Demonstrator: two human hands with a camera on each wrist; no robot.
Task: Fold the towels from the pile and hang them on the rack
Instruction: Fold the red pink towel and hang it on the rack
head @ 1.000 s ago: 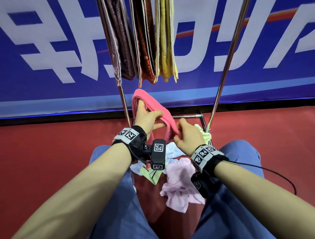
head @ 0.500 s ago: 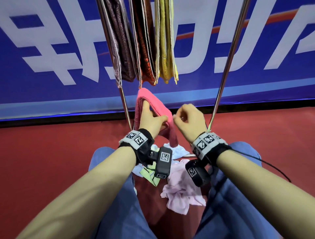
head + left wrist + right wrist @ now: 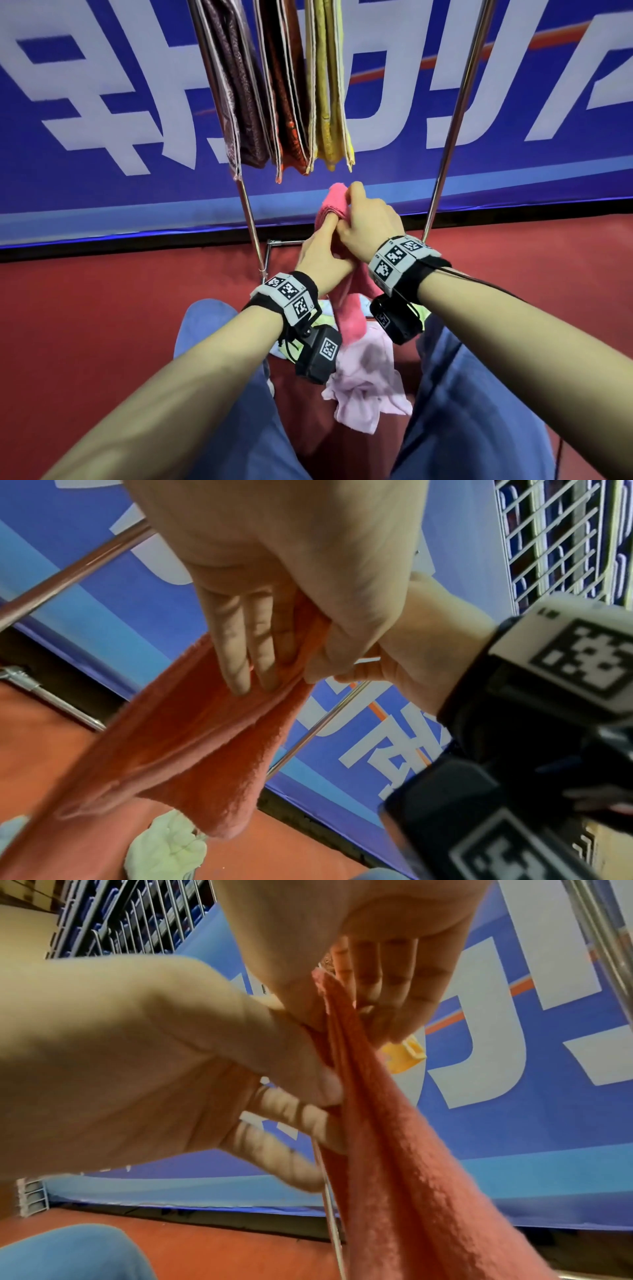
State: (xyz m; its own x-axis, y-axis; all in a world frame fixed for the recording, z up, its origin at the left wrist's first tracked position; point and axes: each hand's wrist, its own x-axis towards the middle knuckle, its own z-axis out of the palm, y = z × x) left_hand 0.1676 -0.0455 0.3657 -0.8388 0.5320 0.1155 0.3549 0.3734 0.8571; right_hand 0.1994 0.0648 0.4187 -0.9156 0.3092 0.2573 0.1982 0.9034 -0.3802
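Head cam's got both hands meeting mid-frame on the folded pink terry towel [image 3: 346,308]: my left hand [image 3: 322,260] pinches it low down with thumb against fingers, my right hand [image 3: 366,226] curls over its top fold. It hangs between my knees over the crumpled towel pile [image 3: 363,387], below the brown, orange and yellow towels on the metal rack [image 3: 448,137] up top.
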